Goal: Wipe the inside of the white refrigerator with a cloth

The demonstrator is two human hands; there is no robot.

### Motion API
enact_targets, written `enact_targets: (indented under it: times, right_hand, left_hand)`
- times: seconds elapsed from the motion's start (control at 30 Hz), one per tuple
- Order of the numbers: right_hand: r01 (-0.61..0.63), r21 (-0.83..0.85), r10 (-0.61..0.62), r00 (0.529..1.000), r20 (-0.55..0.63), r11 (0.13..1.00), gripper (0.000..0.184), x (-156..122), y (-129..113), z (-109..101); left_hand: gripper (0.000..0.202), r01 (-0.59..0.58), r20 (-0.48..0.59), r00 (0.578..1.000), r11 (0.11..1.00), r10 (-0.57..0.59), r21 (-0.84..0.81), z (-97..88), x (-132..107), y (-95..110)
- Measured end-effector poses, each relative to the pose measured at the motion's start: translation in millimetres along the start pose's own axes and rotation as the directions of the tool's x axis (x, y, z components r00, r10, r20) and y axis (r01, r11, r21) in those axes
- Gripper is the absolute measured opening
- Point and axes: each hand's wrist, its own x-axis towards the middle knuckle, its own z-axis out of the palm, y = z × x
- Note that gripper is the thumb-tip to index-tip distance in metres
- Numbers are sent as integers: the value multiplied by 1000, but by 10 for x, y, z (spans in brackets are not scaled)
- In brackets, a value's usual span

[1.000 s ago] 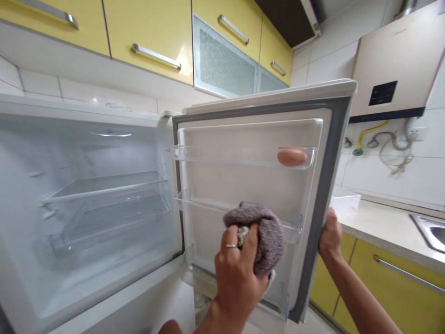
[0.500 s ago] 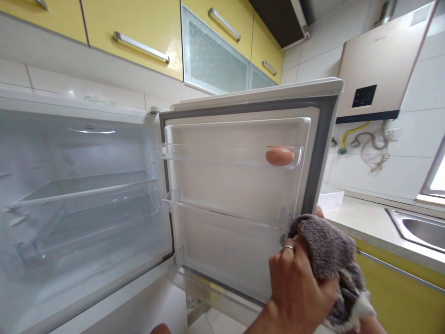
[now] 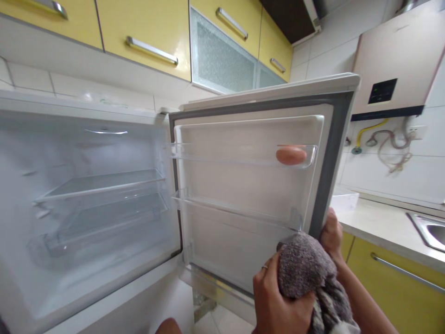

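Observation:
My left hand (image 3: 276,297), wearing a ring, is closed round a bunched grey-brown towel (image 3: 302,264). The towel is against the lower inner face of the open fridge door (image 3: 239,185), by the free edge, and its pale end hangs down over my right forearm. My right hand (image 3: 332,234) grips the door's outer edge from behind, its fingers partly hidden by the door. On the clear top door shelf (image 3: 225,155) an egg (image 3: 291,155) lies at the right end. Below it is a clear middle shelf (image 3: 222,211).
The fridge interior (image 3: 104,204) with glass shelves stands open at left. Yellow cabinets (image 3: 146,28) hang above. At right are a water heater (image 3: 392,65), a counter (image 3: 378,218), a white box (image 3: 344,198) and a sink (image 3: 429,229). A knee shows at the bottom.
The view has shifted left, so the fridge and door sit further right. My left hand and the towel have moved left and down along the door. My right hand now shows at the door edge.

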Motion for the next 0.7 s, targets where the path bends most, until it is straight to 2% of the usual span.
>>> enact_targets:
  times: [0.13, 0.23, 0.3, 0.37, 0.47, 0.5, 0.53, 0.57, 0.6, 0.63, 0.7]
  right_hand:
    - [-18, -25, 17, 999, -38, 1000, 65, -42, -76, 42]
    - [32, -43, -35, 997, -64, 999, 57, -24, -74, 51]
    - [37, -57, -41, 997, -60, 998, 52, -9, -66, 48]
    - [33, -73, -37, 998, -54, 997, 49, -6, -67, 46]
    - [31, -91, -36, 998, -55, 995, 47, -26, -94, 58]
    - [31, -93, -36, 998, -57, 995, 47, -37, -107, 66]
    - [30, -87, -35, 998, -60, 996, 47, -48, -118, 73]
    - [29, -77, -33, 998, -59, 997, 46, -59, -127, 80]
    - [28, -64, -31, 998, -55, 998, 45, -67, -133, 84]
    - [27, -52, -30, 998, -52, 998, 44, -73, -136, 85]
    - [35, -54, -37, 998, -45, 998, 43, -78, -135, 80]
  left_hand:
    - [60, 3, -139, 990, 1000, -6, -23, -258, 36, -197]
    - [55, 78, -349, 932, 994, -98, -71, -656, 244, -272]
    - [53, 65, -445, 888, 989, -117, -131, -1002, 475, -275]
    - [53, 13, -559, 823, 988, -97, -152, -1368, 767, -251]
    - [53, -143, -781, 624, 981, -15, -133, -1858, 1272, -203]
    - [54, -197, -823, 568, 971, 0, -137, -1987, 1446, -191]
    - [54, -248, -842, 539, 955, -2, -161, -2095, 1618, -182]
    - [52, -297, -843, 538, 929, -27, -220, -2179, 1782, -177]
    - [51, -341, -823, 565, 894, -53, -291, -2240, 1936, -177]
    - [50, -359, -802, 593, 868, -73, -344, -2281, 2075, -182]
    - [50, -336, -730, 675, 838, -104, -430, -2319, 2301, -208]
